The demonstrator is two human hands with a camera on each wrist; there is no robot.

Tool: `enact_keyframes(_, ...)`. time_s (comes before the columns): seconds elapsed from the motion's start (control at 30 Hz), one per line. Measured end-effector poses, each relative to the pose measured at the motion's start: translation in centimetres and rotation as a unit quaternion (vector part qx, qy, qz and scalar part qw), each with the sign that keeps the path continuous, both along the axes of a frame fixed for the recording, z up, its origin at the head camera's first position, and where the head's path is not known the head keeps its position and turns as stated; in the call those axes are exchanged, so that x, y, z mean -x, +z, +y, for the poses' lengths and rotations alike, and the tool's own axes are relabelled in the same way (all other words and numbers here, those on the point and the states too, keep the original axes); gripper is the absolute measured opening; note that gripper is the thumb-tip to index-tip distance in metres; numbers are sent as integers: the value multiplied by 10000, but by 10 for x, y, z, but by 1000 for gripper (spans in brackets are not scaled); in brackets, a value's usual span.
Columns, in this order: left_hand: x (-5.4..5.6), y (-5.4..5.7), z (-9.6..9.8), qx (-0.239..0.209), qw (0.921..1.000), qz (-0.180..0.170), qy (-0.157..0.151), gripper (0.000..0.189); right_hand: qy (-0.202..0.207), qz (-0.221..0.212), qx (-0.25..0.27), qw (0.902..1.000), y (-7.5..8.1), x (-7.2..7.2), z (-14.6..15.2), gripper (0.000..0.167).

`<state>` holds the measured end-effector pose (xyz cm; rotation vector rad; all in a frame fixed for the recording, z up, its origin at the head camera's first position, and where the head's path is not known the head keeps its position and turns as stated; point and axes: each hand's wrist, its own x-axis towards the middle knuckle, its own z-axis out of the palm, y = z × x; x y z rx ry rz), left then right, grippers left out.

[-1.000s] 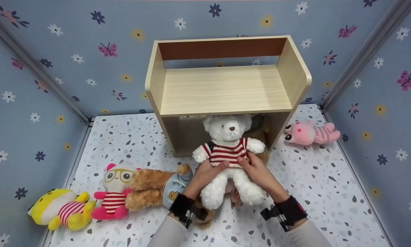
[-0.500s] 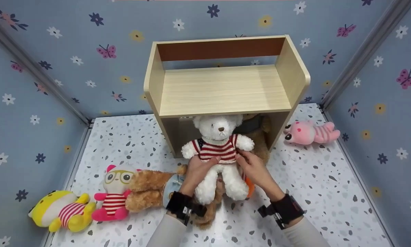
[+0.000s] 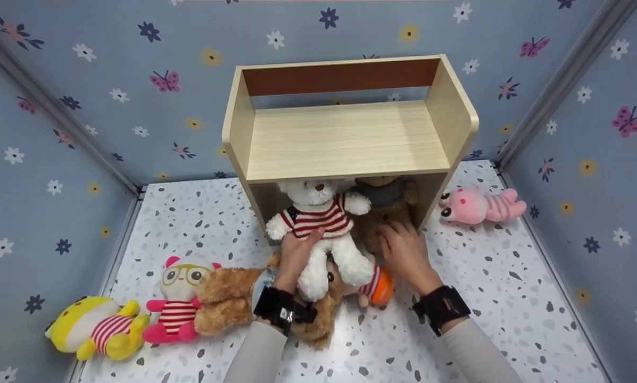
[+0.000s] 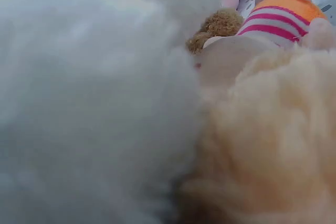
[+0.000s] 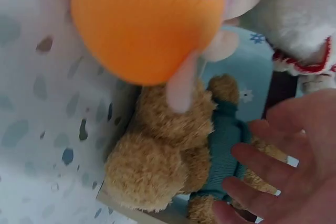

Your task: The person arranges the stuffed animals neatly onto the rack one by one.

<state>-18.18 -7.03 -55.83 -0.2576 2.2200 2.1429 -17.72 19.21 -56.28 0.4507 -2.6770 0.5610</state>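
My left hand (image 3: 297,260) grips the white teddy bear (image 3: 323,221) in a red-striped sweater at its waist. The bear leans back into the shelf's lower compartment, the top of its head hidden under the board. Beside it sits a brown teddy bear (image 3: 385,210) in a dark green sweater (image 5: 223,150). My right hand (image 3: 406,255) is in front of that brown bear's legs, and in the right wrist view its fingers (image 5: 262,163) are extended, holding nothing. White fur fills much of the left wrist view, where the left hand cannot be made out.
The wooden shelf (image 3: 345,141) stands against the back wall. Below the white bear lie a striped toy with an orange bottom (image 3: 383,287) and a brown bear in blue (image 3: 228,298). A pink-and-white toy (image 3: 177,303) and a yellow toy (image 3: 100,327) lie left, a pink one (image 3: 480,206) right.
The white bear has shifted left and farther in beneath the board. My right hand has let go of it and moved over to the brown bear, which is now more exposed.
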Motion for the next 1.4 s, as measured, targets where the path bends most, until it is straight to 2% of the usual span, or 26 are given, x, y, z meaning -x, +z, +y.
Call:
enact_keyframes(0.17,8,0,2,104,9994,-213,250,44,41,-524,-739,9959,-11,13,4,40)
enact_keyframes(0.3,14,0,5,151,9988,-317,337,48,34,-852,-794,9932,-20,16,6,50)
enact_keyframes(0.53,26,1,5,289,9987,-299,304,48,217,-930,-940,9910,-27,23,14,66)
enact_keyframes(0.73,39,0,1,198,9989,-435,-3,52,286,-970,-856,9912,-28,24,19,62)
enact_keyframes(0.93,51,1,-2,21,9989,-469,-52,50,338,-931,-812,9918,-30,26,20,62)
enact_keyframes(1.13,60,0,4,-175,9979,-613,75,53,253,-1072,-869,9901,-31,25,22,63)
enact_keyframes(1.3,64,-5,11,-444,9975,-518,207,55,155,-1350,-866,9869,-29,24,22,64)
enact_keyframes(1.4,66,-8,14,-560,9966,-506,334,52,176,-1304,-844,9877,-29,23,23,61)
